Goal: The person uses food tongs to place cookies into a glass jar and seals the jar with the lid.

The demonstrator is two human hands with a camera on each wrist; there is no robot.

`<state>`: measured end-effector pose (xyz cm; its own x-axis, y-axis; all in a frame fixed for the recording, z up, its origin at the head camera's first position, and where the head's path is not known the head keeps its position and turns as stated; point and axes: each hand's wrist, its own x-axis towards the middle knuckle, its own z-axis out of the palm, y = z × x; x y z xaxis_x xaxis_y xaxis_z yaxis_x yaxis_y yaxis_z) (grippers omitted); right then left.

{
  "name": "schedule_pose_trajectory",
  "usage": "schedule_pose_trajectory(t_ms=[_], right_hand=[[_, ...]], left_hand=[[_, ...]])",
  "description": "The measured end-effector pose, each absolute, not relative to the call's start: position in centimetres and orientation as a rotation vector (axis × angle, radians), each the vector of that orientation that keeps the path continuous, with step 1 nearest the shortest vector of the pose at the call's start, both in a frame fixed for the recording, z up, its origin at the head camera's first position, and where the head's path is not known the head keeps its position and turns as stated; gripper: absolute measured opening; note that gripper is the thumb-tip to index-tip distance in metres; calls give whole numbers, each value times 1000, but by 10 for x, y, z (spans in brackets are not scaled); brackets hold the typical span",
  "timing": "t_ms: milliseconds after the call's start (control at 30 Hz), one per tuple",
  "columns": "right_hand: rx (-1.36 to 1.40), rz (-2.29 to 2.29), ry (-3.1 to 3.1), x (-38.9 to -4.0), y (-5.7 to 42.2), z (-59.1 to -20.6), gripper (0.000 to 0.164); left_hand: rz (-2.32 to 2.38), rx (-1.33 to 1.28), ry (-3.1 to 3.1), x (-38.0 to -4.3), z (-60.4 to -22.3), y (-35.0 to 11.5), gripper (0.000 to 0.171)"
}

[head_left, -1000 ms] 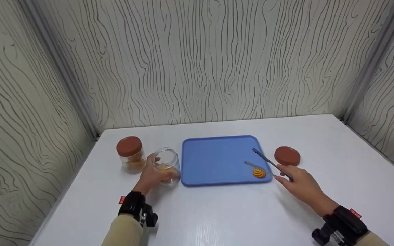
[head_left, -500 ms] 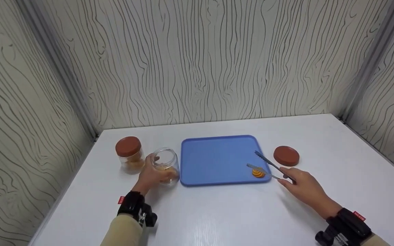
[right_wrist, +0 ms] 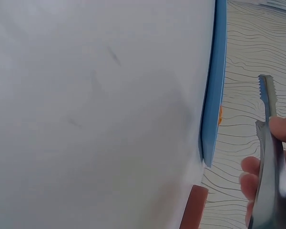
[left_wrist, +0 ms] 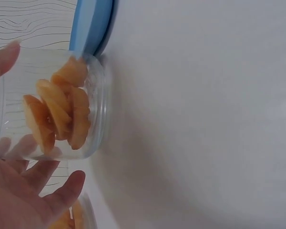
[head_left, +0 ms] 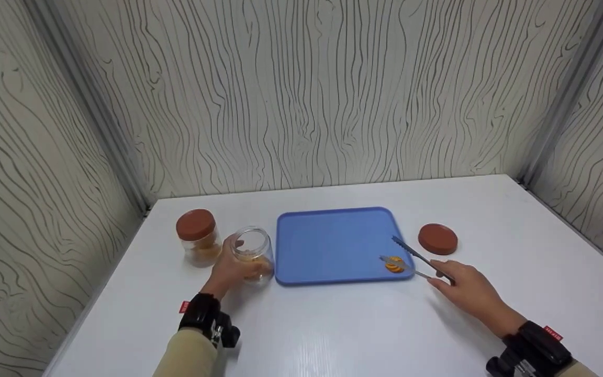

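My left hand [head_left: 230,269] grips an open clear jar [head_left: 254,251] standing at the left edge of a blue tray [head_left: 333,246]. Several orange-tan cookie-like pieces [left_wrist: 62,109] lie at the jar's bottom in the left wrist view. In my right hand [head_left: 466,288] is a pair of metal tongs [right_wrist: 271,176], its arms spread apart. The serrated tong tips reach over the tray's near right corner. One orange swirled cookie-like piece [head_left: 394,265] lies there, partly covered by the lower tong arm in the head view.
A second jar [head_left: 199,251] with a red-brown lid and similar pieces stands left of my left hand. A loose red-brown lid [head_left: 438,239] lies right of the tray. Patterned wall panels [head_left: 301,94] rise behind the white table [head_left: 301,330].
The tong tips have shifted slightly right and nearer, the lower arm now overlapping the orange piece. My right hand moved a little the same way. The left hand stays on the jar.
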<state>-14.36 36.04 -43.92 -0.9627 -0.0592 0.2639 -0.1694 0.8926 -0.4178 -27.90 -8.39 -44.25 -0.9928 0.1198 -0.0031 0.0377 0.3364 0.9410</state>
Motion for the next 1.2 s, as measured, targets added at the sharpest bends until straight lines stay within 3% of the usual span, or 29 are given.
schedule_pose_trajectory(t_ms=[1200], right_hand=[[214,681,-2937,-150,367,-445,36]], left_hand=[[1650,68,2565,-278,-440,-84,103]])
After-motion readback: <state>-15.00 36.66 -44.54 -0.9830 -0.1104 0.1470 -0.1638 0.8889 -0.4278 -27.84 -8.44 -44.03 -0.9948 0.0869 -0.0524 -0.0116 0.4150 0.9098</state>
